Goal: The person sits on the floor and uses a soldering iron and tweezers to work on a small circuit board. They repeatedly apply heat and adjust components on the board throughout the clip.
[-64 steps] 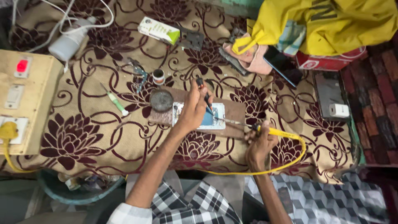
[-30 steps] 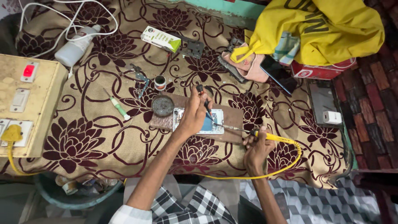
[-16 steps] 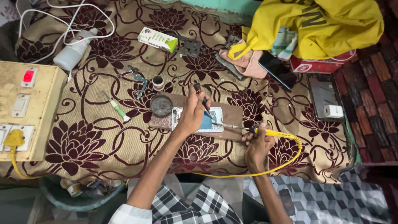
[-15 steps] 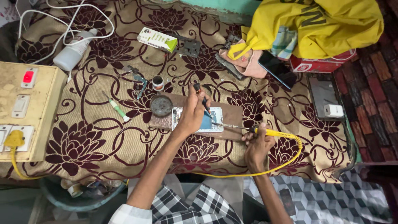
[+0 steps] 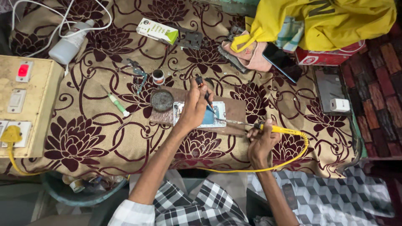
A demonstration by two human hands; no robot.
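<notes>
Left hand: closed on a thin dark tool, resting over the opened phone.
Right hand: wrapped round the yellow soldering iron, tip at the phone's right edge.
Phone: flat on a brown board.
Round tin: just left of the phone.
Green screwdriver: farther left of the phone.

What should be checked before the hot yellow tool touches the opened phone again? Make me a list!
1. Left hand steadies the opened phone: ok.
2. Right hand grips the yellow soldering iron: ok.
3. Iron tip aimed at the phone: ok.
4. Yellow cord off the work board: ok.
5. Tip hot enough: cannot tell.
6. Dark-handled tool tip on the right spot: cannot tell.
</notes>
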